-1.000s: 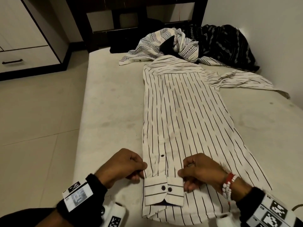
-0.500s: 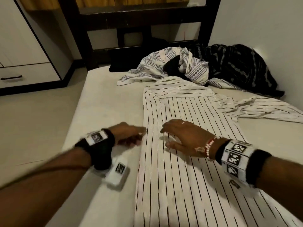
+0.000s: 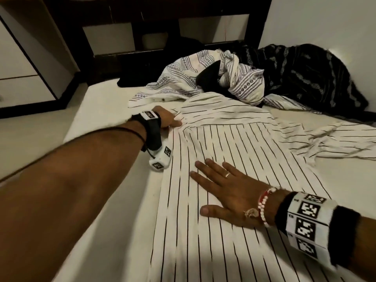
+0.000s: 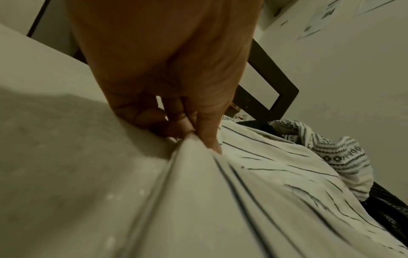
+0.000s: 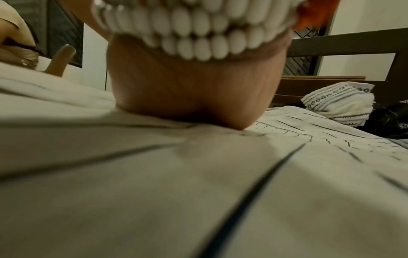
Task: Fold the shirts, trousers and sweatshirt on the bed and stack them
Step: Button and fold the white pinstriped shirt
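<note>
Striped shirt (image 3: 234, 180) flat at frame centre on bed (image 3: 105, 110). Left hand (image 3: 169, 119) pinches its shoulder edge; right hand (image 3: 227, 192) presses flat, fingers spread. Two crumpled garments upper right: patterned white (image 3: 205, 78), black (image 3: 309, 74). No readable writing.

Thin cloth and matt surfaces on a bed.

The striped shirt (image 3: 234, 151) is thin, matt woven cloth, creasing where the left hand (image 3: 167, 119) pinches it; the mattress (image 3: 105, 110) looks matt and faintly mottled. At the far edge lie a patterned white cloth garment (image 3: 203, 78) and a dark, slightly glossy one (image 3: 305, 74). The headboard (image 3: 114, 27) is dark wood; glossy white beads (image 3: 262, 208) circle the wrist.
</note>
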